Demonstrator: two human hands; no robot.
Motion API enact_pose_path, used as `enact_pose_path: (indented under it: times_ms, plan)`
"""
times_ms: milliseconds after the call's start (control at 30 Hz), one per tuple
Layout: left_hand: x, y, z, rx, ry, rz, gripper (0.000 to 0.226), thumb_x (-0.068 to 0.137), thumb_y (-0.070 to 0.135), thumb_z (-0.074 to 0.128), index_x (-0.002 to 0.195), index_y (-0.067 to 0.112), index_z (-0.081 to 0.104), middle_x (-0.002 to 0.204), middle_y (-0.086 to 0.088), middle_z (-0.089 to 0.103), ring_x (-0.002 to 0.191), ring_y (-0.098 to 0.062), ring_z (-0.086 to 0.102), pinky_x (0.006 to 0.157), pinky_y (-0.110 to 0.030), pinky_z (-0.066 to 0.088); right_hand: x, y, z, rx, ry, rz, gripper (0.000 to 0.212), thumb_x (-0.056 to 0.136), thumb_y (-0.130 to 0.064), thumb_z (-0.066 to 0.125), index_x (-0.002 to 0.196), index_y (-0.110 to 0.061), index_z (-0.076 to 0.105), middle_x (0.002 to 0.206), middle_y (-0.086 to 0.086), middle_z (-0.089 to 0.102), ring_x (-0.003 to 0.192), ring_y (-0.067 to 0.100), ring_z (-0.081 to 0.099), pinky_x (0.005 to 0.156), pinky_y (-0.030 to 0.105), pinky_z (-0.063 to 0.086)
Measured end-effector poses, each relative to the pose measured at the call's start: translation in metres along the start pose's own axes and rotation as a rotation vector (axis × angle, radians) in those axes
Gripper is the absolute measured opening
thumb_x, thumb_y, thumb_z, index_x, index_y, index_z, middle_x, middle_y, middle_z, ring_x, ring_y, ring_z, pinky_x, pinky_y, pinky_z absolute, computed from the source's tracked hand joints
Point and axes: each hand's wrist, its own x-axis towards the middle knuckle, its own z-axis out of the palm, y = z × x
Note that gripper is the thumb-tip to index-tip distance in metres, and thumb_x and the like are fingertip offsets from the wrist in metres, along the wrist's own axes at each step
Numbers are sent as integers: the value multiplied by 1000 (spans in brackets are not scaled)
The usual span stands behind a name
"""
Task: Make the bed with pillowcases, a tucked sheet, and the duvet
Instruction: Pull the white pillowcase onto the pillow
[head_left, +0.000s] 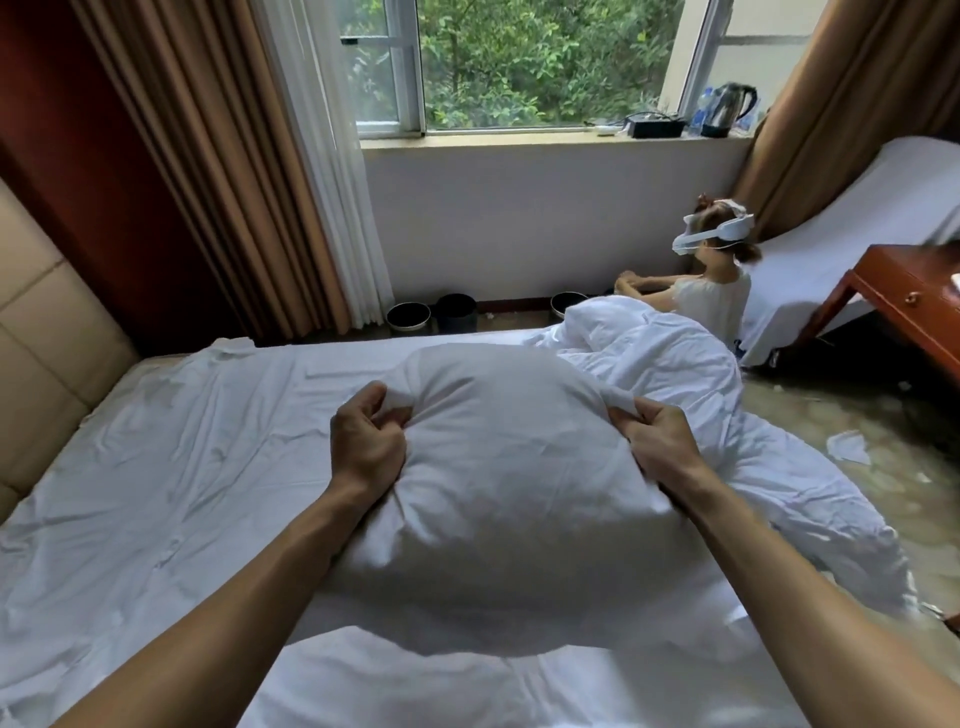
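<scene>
We are in a hotel-style twin bedroom: our bed (156, 467) with a padded headboard (47, 322), a second bed (857, 218) beside brown curtains (857, 78), an electric kettle (727, 109) on the windowsill (493, 141), and a red-brown wooden desk (914, 299) nearby.

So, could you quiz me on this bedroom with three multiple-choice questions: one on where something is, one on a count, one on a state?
1. Where is the kettle? A on the windowsill; B on the wooden table; C on the bed.
2. How many dark bins stand under the window? A one; B three; C five.
3. How is the pillow held? A lying untouched; B by one hand; C gripped by both hands.
Answers: 1 A, it stands at the sill's right end. 2 B, three round rims show there. 3 C, the left hand and right hand each clutch its fabric.
</scene>
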Motion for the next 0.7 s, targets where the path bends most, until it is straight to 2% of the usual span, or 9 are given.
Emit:
enact_pose_path:
  times_ms: [100,167,233,333,400,467,500,633,700]
  plan:
    - [6,16,-2,-53,30,9,22,76,-2,55,65,16,53,65,1,58,67,-11,52,60,-29,47,7,-20,-2,-33,-11,-45,16,97,-14,65,106,-19,76,92,-14,76,82,-1,68,77,18,54]
    - [13,24,-4,-94,50,15,25,75,-3,53,63,19,49,63,7,52,65,-10,49,60,-27,44,13,-34,0,-63,-11,-73,16,97,-13,64,101,-24,75,86,-21,73,76,-6,65,70,10,52]
    - [26,26,-3,-128,66,23,21,76,-4,53,65,14,50,64,5,51,66,-9,48,61,-27,44,22,-50,1,-93,10,-113,17,97,-12,64,96,-26,74,79,-26,71,75,-9,64,66,6,49]
    - [47,26,3,-182,87,35,16,78,-6,55,71,8,57,68,-10,58,69,-10,52,62,-31,49,38,-72,1,-158,39,-198,19,97,-12,63,108,-22,75,88,-25,69,86,-12,64,70,1,46]
    - [57,25,12,-215,95,51,16,79,-8,55,74,7,58,74,-14,61,71,-10,53,65,-32,51,47,-83,-1,-182,65,-225,21,97,-12,63,115,-17,74,93,-19,69,86,-9,65,76,7,49]
    - [66,23,22,-238,100,62,13,79,-6,55,75,6,57,75,-14,61,72,-9,54,67,-33,53,55,-90,-3,-171,85,-231,23,98,-13,63,119,-13,73,95,-14,71,95,7,67,88,23,53]
    - [71,21,26,-243,100,61,10,79,-3,55,75,6,57,75,-15,61,72,-10,54,66,-35,53,58,-93,-4,-168,88,-238,24,98,-13,63,119,-14,73,96,-13,71,95,10,66,90,26,53]
    - [85,25,45,-229,121,70,8,81,2,60,75,7,56,72,-13,58,69,-12,51,63,-34,51,79,-99,-15,-174,94,-289,23,98,-10,61,117,-14,73,104,-6,72,96,10,65,81,12,52]
    - [87,31,53,-231,140,64,18,81,-2,61,71,11,54,66,-6,55,66,-9,48,61,-28,46,89,-100,-18,-190,66,-318,25,97,-9,61,119,-15,73,116,-4,71,110,13,65,93,20,52]
